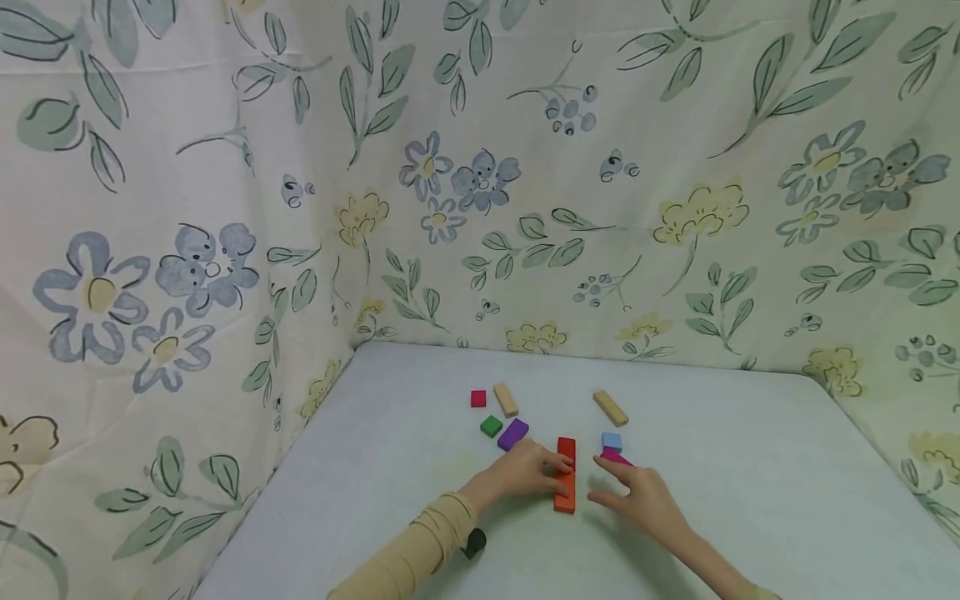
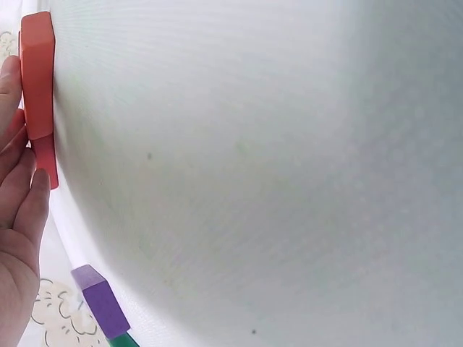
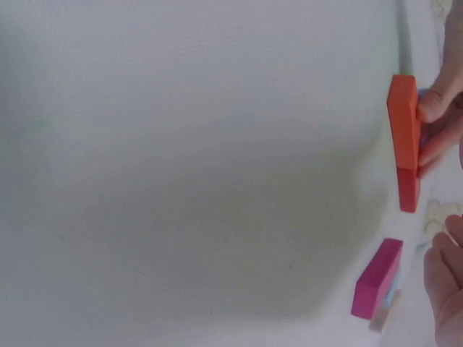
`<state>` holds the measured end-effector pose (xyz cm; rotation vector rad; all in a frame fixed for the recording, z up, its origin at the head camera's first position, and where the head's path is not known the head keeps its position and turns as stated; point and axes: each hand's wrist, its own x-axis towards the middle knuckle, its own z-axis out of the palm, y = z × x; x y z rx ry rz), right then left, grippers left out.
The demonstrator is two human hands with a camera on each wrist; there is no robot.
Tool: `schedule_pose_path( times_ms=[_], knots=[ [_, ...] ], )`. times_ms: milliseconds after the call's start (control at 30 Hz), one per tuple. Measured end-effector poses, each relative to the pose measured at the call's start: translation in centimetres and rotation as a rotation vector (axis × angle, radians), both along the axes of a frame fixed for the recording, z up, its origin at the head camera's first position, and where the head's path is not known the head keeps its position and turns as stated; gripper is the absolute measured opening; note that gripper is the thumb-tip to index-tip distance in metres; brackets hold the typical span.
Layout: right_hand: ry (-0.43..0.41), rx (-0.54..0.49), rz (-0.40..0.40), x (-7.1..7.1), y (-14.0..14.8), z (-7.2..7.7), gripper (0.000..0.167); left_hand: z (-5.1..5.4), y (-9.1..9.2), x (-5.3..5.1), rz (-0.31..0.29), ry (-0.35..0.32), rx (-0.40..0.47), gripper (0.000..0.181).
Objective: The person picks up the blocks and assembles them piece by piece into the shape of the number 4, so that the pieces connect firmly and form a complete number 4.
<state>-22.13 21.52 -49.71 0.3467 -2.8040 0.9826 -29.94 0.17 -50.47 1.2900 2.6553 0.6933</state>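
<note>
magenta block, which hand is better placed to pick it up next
Probably the right hand: it holds nothing and is close beside the magenta block, while the left hand is farther off, touching the orange block and red block.

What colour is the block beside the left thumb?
That block is orange, and shows best in the right wrist view.
</note>
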Motion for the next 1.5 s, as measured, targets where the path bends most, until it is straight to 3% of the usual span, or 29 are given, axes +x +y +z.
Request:
schedule_pose_path(
  times_ms=[167,400,633,1200,1500],
  knots=[
    [0.048,-0.027,-0.02,-0.6,0.6,1.0,0.052,0.1,-0.1,-0.1,0.006,-0.026,0.002,0.032],
    [0.024,-0.074,-0.077,-1.8,2.0,2.1,0.05,-0.1,-0.1,-0.2,0.017,-0.057,0.005,0.033],
    [0.096,-0.103,-0.101,-2.9,3.4,2.8,0.048,0.0,-0.1,-0.2,0.016,-0.037,0.02,0.032],
    [0.029,-0.088,-0.171,-4.4,5.2,1.8,0.054,-0.6,-0.2,-0.4,0.015,-0.034,0.015,0.048],
    [0.038,-0.067,-0.148,-5.3,5.4,2.5,0.051,-0.3,-0.2,-0.1,0.035,-0.048,0.004,0.054]
  ],
)
